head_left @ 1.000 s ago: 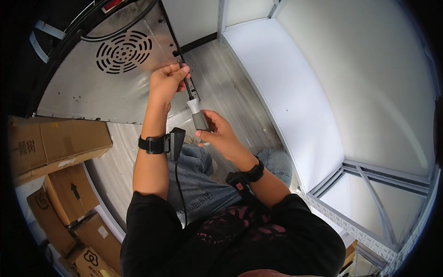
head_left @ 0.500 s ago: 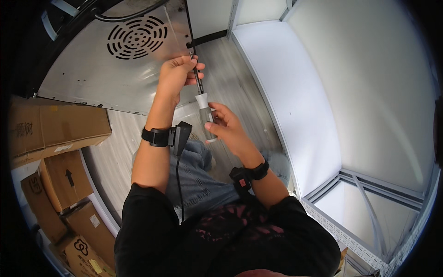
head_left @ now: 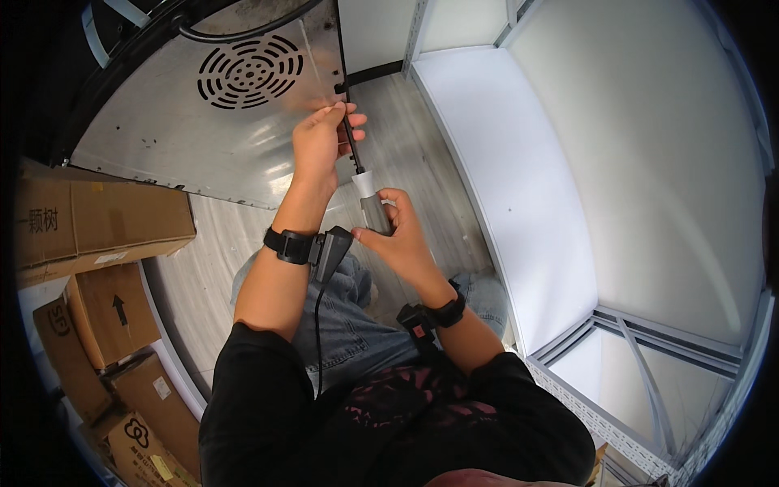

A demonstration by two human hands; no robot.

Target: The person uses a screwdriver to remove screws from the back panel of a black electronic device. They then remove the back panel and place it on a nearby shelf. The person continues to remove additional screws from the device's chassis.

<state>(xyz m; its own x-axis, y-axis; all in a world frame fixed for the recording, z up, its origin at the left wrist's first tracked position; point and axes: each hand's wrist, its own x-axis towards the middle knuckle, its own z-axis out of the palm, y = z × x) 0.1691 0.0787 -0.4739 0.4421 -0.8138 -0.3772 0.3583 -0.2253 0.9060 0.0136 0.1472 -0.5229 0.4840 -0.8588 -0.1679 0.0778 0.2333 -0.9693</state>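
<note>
A screwdriver with a grey and white handle (head_left: 373, 213) and a long dark shaft (head_left: 355, 154) slants up and away from me, along the right edge of a metal panel (head_left: 178, 138). My right hand (head_left: 406, 239) is closed loosely round the handle, thumb near its butt end. My left hand (head_left: 318, 146) is closed round the far part of the shaft, thumb and forefinger pinched near the tip at the panel's edge. Those fingers hide the tip, and I cannot see whether a screw is there.
The panel has a round slotted vent (head_left: 250, 73), with a black cable (head_left: 235, 36) above it. Cardboard boxes (head_left: 122, 219) are stacked on the left. On the right, a white shelf unit (head_left: 511, 170) has a grey metal frame (head_left: 673, 341). A black device cord (head_left: 318, 341) hangs from my left wrist.
Both hands and the screwdriver have shifted slightly right in the picture. My right fingers have changed position on the handle. The screwdriver's tip, visible before, is now hidden by my left fingers.
</note>
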